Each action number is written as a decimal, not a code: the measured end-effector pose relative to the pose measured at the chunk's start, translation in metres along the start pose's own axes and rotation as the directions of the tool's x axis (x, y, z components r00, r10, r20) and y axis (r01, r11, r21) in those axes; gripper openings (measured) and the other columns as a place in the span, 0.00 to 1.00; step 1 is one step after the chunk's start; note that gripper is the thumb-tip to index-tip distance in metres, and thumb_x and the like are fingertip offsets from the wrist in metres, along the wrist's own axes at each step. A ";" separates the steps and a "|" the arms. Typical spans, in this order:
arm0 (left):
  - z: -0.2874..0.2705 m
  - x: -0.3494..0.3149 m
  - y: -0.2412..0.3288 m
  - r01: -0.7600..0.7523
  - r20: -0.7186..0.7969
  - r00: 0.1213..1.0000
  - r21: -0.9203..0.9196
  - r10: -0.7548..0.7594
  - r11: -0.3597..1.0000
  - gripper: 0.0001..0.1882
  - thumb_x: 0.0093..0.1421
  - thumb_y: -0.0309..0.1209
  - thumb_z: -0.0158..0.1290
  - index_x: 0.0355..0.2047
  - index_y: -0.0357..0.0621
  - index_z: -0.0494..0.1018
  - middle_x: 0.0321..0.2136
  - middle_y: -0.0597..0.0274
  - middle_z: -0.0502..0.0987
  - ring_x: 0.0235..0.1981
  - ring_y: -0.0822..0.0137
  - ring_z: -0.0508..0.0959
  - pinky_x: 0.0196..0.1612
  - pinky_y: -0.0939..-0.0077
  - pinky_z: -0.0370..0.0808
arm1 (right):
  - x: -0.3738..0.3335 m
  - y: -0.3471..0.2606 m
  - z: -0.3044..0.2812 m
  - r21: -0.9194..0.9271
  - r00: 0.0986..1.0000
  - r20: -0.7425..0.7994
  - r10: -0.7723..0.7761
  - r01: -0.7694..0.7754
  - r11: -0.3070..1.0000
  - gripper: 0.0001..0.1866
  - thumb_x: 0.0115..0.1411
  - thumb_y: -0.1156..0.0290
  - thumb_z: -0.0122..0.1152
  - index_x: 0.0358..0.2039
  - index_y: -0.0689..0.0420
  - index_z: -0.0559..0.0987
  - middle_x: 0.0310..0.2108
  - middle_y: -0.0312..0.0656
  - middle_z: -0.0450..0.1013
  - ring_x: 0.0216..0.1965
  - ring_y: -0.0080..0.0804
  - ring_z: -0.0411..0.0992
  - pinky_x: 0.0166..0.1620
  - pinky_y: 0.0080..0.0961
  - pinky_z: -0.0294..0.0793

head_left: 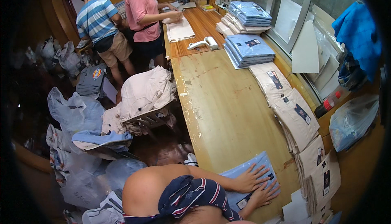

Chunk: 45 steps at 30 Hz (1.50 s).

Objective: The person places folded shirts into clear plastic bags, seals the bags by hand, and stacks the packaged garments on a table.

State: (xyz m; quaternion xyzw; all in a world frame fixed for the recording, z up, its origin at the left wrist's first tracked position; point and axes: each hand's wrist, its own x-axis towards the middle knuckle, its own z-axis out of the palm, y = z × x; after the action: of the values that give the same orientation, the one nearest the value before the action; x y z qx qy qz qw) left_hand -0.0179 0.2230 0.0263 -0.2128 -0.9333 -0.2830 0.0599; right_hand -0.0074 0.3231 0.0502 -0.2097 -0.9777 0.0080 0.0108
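Note:
A folded light-blue shirt (pixel 232 197) lies flat on the wooden table (pixel 228 114) at its near end, with dark tags on it. Both my hands rest palm down on this shirt. My left hand (pixel 250 179) presses on its upper part, fingers spread toward a small dark label. Just below it, my right hand (pixel 262 195) lies flat with its fingers apart, near a dark tag. Neither hand grips anything.
Stacks of folded beige shirts (pixel 295 118) run along the table's right side, with blue shirt stacks (pixel 249 48) beyond. A white handheld tool (pixel 203 43) lies farther off. Two people (pixel 142 16) (pixel 97 24) stand at the far left. Beige garments (pixel 146 89) and plastic bags (pixel 77 112) crowd the left.

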 end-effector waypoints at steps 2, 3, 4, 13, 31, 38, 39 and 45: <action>-0.010 0.006 -0.005 -0.035 0.178 0.984 0.041 0.028 0.999 0.23 0.54 0.40 0.36 0.52 0.56 0.55 0.56 0.57 0.44 0.58 0.57 0.42 0.54 0.46 0.33 | 0.006 0.004 -0.002 0.058 0.995 -0.053 -0.082 0.085 0.995 0.24 0.55 0.49 0.35 0.53 0.38 0.56 0.56 0.34 0.47 0.57 0.41 0.44 0.51 0.49 0.49; -0.016 0.013 -0.008 -0.086 0.332 0.942 0.079 0.055 0.993 0.23 0.53 0.40 0.37 0.51 0.56 0.56 0.56 0.56 0.46 0.57 0.56 0.43 0.53 0.44 0.34 | 0.008 0.013 0.000 0.099 0.982 -0.102 -0.160 0.170 0.980 0.24 0.54 0.49 0.38 0.52 0.39 0.57 0.55 0.37 0.49 0.56 0.43 0.45 0.51 0.48 0.49; 0.039 0.003 -0.050 -0.165 0.320 0.942 0.171 0.103 0.971 0.24 0.53 0.41 0.37 0.49 0.45 0.57 0.54 0.51 0.49 0.56 0.54 0.49 0.51 0.41 0.41 | 0.005 -0.001 -0.024 0.074 0.975 -0.058 -0.216 0.220 0.973 0.25 0.52 0.50 0.43 0.51 0.41 0.59 0.53 0.42 0.53 0.54 0.45 0.49 0.51 0.45 0.50; -0.056 0.054 -0.118 0.196 0.158 0.978 -0.451 -0.138 0.871 0.13 0.51 0.31 0.50 0.33 0.35 0.66 0.27 0.59 0.70 0.29 0.72 0.68 0.32 0.78 0.65 | 0.072 0.003 -0.020 0.456 0.935 -0.025 -0.353 0.325 0.829 0.18 0.41 0.56 0.57 0.23 0.60 0.76 0.32 0.47 0.70 0.38 0.41 0.67 0.40 0.32 0.65; -0.137 0.048 0.099 -0.410 -0.397 0.903 -0.689 0.163 0.597 0.18 0.56 0.25 0.42 0.44 0.38 0.50 0.22 0.50 0.72 0.19 0.69 0.72 0.21 0.83 0.67 | -0.135 0.282 -0.190 0.951 0.705 -0.305 0.640 0.261 0.166 0.18 0.50 0.66 0.55 0.40 0.61 0.68 0.34 0.38 0.69 0.33 0.26 0.68 0.38 0.18 0.67; -0.075 0.054 0.153 -0.254 -0.029 0.950 -0.651 0.311 0.716 0.16 0.55 0.23 0.42 0.43 0.38 0.54 0.22 0.56 0.71 0.19 0.75 0.70 0.23 0.87 0.65 | -0.101 0.415 -0.047 0.835 0.306 0.094 0.947 -0.543 0.093 0.27 0.46 0.52 0.57 0.33 0.67 0.69 0.29 0.45 0.69 0.28 0.26 0.68 0.27 0.20 0.67; -0.066 0.058 0.159 -0.263 -0.006 0.944 -0.619 0.330 0.740 0.15 0.55 0.23 0.42 0.43 0.38 0.55 0.22 0.57 0.71 0.19 0.75 0.70 0.23 0.87 0.65 | -0.097 0.409 -0.061 0.882 0.354 0.238 0.904 -0.469 -0.049 0.27 0.46 0.50 0.56 0.30 0.67 0.70 0.26 0.45 0.69 0.23 0.26 0.69 0.21 0.19 0.67; 0.019 0.109 0.268 -0.405 -0.022 0.848 -0.672 0.530 0.620 0.07 0.51 0.21 0.45 0.32 0.36 0.68 0.23 0.63 0.71 0.21 0.77 0.69 0.22 0.87 0.65 | -0.090 0.411 -0.071 0.790 0.406 0.127 0.905 -0.593 0.156 0.30 0.48 0.46 0.48 0.22 0.68 0.72 0.17 0.51 0.68 0.12 0.35 0.68 0.16 0.26 0.68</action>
State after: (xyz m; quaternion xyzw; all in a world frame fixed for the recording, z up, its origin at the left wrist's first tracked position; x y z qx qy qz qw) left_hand -0.0003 0.4734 0.1702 -0.4802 -0.6869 -0.5447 -0.0302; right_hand 0.2444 0.6617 0.1110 -0.6493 -0.6066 0.3652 0.2776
